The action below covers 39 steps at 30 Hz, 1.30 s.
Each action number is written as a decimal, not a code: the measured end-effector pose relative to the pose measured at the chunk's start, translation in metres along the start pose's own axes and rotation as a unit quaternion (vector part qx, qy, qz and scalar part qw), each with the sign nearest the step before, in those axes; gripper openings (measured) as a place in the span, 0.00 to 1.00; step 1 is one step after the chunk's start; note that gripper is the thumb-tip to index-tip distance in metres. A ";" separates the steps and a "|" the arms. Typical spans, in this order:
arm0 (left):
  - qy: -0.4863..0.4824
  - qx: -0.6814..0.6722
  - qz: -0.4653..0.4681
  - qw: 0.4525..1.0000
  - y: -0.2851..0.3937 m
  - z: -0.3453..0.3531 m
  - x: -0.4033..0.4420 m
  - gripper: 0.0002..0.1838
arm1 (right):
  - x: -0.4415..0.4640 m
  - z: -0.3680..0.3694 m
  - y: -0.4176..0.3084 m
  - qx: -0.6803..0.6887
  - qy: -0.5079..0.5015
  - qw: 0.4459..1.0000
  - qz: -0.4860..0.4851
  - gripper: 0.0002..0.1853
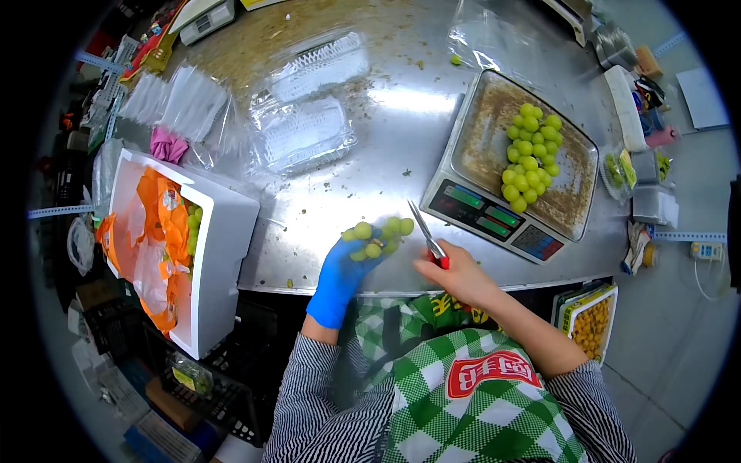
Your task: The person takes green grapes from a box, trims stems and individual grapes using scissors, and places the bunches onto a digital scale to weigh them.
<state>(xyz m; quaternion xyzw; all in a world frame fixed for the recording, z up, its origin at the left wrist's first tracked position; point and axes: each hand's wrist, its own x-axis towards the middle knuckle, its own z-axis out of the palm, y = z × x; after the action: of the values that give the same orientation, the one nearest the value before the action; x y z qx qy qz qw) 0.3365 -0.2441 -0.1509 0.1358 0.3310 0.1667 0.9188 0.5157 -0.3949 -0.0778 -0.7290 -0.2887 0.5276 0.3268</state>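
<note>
My left hand (345,268), in a blue glove, holds a small bunch of green grapes (373,250) above the near edge of the metal table. Its fingers are partly hidden behind the fruit. Just to the right, my bare right hand (461,274) grips a pair of scissors (427,231) by the red handles. Their blades point up and away, close beside the grapes but apart from them. A larger bunch of green grapes (530,158) lies on the pan of a digital scale (471,202) whose displays are lit green.
At left stands a white foam box (202,285) with orange wrapping (158,255) and more grapes. Clear plastic trays (301,135) lie at the table's back left, near stacked white liners (189,104). A container of small yellow fruit (592,328) sits below the right edge.
</note>
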 end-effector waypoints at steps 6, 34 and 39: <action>-0.043 0.157 0.018 0.987 -0.005 0.015 -0.002 0.24 | 0.031 0.019 -0.022 0.049 0.033 0.998 0.005 0.16; -0.134 -0.064 0.112 0.983 -0.024 0.048 -0.006 0.38 | -0.004 0.035 -0.013 0.256 0.098 0.948 -0.159 0.10; -0.186 -0.121 0.078 0.972 -0.023 0.049 -0.014 0.30 | -0.013 0.027 -0.013 0.184 0.096 0.962 -0.179 0.11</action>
<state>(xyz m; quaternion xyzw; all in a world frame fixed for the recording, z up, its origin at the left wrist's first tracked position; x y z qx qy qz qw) 0.3629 -0.2774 -0.1147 0.0781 0.1201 0.2485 0.9580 0.4853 -0.3921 -0.0667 -0.6402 -0.2798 0.4322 0.5702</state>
